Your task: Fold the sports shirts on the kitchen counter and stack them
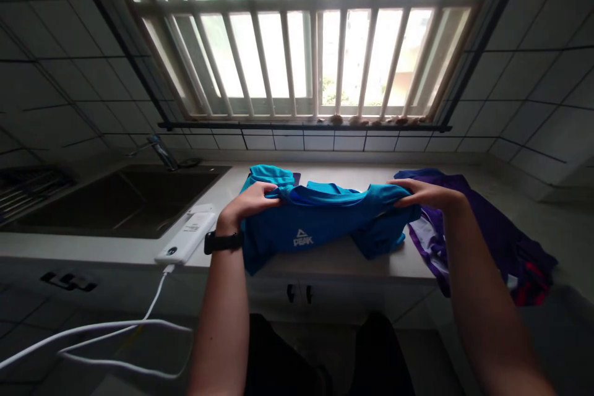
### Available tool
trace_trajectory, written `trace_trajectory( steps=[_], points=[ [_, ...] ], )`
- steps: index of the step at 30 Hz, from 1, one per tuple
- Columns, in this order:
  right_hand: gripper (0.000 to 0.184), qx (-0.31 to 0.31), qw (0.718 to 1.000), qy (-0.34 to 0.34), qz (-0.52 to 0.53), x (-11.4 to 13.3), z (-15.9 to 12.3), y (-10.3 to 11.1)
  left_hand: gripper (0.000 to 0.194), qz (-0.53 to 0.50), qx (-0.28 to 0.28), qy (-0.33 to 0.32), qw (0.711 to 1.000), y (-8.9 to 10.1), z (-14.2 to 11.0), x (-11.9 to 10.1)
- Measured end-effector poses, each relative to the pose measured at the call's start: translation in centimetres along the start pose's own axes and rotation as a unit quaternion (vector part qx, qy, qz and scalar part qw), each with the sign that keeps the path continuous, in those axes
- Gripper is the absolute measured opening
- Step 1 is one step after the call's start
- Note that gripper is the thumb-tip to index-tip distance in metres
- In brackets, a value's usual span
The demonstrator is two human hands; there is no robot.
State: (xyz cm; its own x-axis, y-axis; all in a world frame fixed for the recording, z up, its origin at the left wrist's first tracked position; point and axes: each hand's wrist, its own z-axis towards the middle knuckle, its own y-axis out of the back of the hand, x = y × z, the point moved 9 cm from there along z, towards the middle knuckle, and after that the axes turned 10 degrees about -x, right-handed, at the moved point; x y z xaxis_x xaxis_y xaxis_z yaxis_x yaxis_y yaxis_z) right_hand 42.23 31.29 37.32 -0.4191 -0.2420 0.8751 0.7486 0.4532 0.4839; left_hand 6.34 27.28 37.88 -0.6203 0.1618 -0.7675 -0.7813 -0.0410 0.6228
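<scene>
- Bare left forearm and right forearm closest to the lens, rising from the bottom edge, with a black wristwatch on the left wrist.
- Left hand: nearly closed, fingers curled over one end of the upper edge of a blue T-shirt, gripping the cloth.
- Right hand: also mostly closed, fingers bent over the opposite end of that edge, gripping the cloth.
- Blue T-shirt on the counter, its upper part raised and pulled taut between both hands, its lower part bunched on the surface, with a white PEAK logo facing up.
- Purple garment heaped just right of the shirt, below the right hand, hanging over the counter's front edge.
- White power bank just left of the left wrist, out of the shirt's way, with a white cable trailing over the edge.
- Dark sink and faucet farther left; barred window and tiled wall beyond.
</scene>
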Motion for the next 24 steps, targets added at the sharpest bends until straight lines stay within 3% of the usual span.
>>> trace_trajectory(
  steps=[3,6,8,10,12,16,19,22,24],
  points=[
    [0.061,-0.031,0.999,0.010,0.003,-0.7,0.8,0.4,0.045,-0.024,0.033,-0.024,0.999,-1.3,0.2,0.2],
    [0.042,-0.159,0.983,0.060,-0.065,-1.0,2.3,2.2,0.042,-0.048,0.063,-0.043,0.996,-2.8,-0.2,0.1],
    [0.025,-0.267,0.953,0.080,-0.117,-1.1,2.8,3.8,0.042,-0.063,0.039,-0.042,0.996,-3.0,0.0,0.2],
    [0.017,-0.335,0.929,0.071,-0.142,-1.5,2.8,4.8,0.042,-0.059,-0.022,-0.030,0.998,-2.4,0.6,0.6],
    [0.018,-0.326,0.934,0.055,-0.132,-1.7,2.8,4.7,0.041,-0.040,-0.045,-0.023,0.998,-2.2,0.9,0.9],
    [0.029,-0.118,0.992,0.039,-0.029,-1.2,1.8,1.5,0.039,-0.034,0.049,-0.016,0.998,-2.8,-0.5,1.3],
    [0.033,-0.024,0.999,0.026,0.039,-1.2,0.5,0.4,0.044,-0.045,0.065,0.004,0.997,-2.1,-1.5,1.7],
    [0.036,-0.062,0.995,0.018,0.077,-1.9,1.5,1.9,0.043,-0.048,-0.006,0.007,0.999,-0.6,0.3,2.0],
    [0.037,-0.153,0.986,0.016,0.068,-2.4,3.6,3.9,0.036,-0.031,-0.102,0.001,0.994,0.5,3.2,1.9]
  ],
)
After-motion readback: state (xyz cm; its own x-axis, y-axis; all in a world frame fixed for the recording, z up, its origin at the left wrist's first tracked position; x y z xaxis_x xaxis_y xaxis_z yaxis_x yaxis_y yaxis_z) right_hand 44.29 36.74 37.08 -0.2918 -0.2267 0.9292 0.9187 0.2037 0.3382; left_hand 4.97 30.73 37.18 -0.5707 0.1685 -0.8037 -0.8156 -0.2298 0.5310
